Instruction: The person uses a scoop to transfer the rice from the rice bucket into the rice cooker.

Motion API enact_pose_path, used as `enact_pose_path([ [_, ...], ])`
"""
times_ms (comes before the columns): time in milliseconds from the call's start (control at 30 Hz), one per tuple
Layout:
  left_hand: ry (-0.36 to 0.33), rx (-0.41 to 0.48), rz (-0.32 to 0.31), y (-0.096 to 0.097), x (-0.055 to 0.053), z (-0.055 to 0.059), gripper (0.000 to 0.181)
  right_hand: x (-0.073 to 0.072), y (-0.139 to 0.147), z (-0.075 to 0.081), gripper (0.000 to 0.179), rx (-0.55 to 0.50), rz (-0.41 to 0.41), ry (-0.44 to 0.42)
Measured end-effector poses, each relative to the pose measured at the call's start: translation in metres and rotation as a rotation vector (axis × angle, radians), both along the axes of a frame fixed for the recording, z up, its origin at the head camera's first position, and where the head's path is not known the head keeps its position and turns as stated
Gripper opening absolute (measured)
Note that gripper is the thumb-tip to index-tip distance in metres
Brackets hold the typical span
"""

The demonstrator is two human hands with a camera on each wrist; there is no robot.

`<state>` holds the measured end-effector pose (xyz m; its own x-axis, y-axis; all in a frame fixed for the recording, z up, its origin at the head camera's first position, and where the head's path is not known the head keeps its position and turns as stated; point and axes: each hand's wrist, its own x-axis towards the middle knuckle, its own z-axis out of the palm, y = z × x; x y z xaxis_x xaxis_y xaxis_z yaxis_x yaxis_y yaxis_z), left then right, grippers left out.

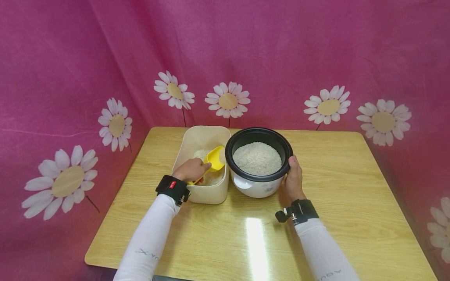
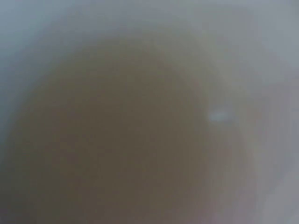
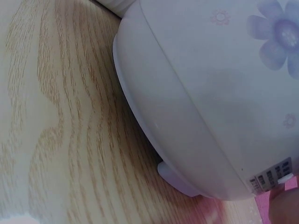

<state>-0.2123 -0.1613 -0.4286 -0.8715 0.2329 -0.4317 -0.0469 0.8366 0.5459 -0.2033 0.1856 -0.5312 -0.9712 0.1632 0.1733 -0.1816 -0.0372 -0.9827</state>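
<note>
In the head view, my left hand [image 1: 191,170] grips the handle of a yellow scoop [image 1: 215,158]. The scoop is tilted inside a cream bin [image 1: 205,130] that has white rice [image 1: 212,178] in it, and its mouth lies by the wall nearest the pot. Some pale rice seems to be in the scoop. To the right stands a white rice cooker [image 1: 251,187] with a black inner rim, holding a mound of rice [image 1: 258,158]. My right hand [image 1: 293,179] holds the cooker's right side near the rim. The left wrist view is a brown-grey blur.
Bin and cooker stand side by side on a wooden table [image 1: 337,187], near its back edge. Behind and at both sides hangs a pink curtain [image 1: 274,58] with daisies. In the right wrist view, the cooker's flowered white wall [image 3: 219,93] fills the right side.
</note>
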Motion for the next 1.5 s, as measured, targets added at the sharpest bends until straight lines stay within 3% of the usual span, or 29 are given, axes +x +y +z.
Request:
enact_pose_path([
  [133, -0.016, 0.047, 0.026, -0.002, -0.001, 0.0, 0.05, 0.0, 0.001, 0.0, 0.058, -0.002, -0.002, -0.002],
  [433, -0.082, 0.259, 0.097, -0.005, 0.004, 0.007, 0.05, 0.0, 0.001, 0.001, 0.06, -0.027, 0.009, 0.031],
  [700, -0.133, 0.365, 0.134, -0.005, 0.005, 0.011, 0.044, 0.001, 0.0, 0.003, 0.058, -0.04, 0.01, 0.035],
  [1000, -0.232, 0.454, 0.169, -0.006, 0.005, 0.01, 0.042, 0.005, 0.0, 0.003, 0.057, -0.051, 0.024, -0.052],
  [1200, -0.258, 0.5, 0.213, -0.009, 0.007, 0.004, 0.04, 0.008, -0.001, 0.0, 0.058, -0.005, 0.041, -0.101],
  [1500, -0.239, 0.481, 0.197, -0.008, 0.01, 0.023, 0.041, 0.002, 0.003, 0.0, 0.057, -0.004, 0.031, -0.071],
])
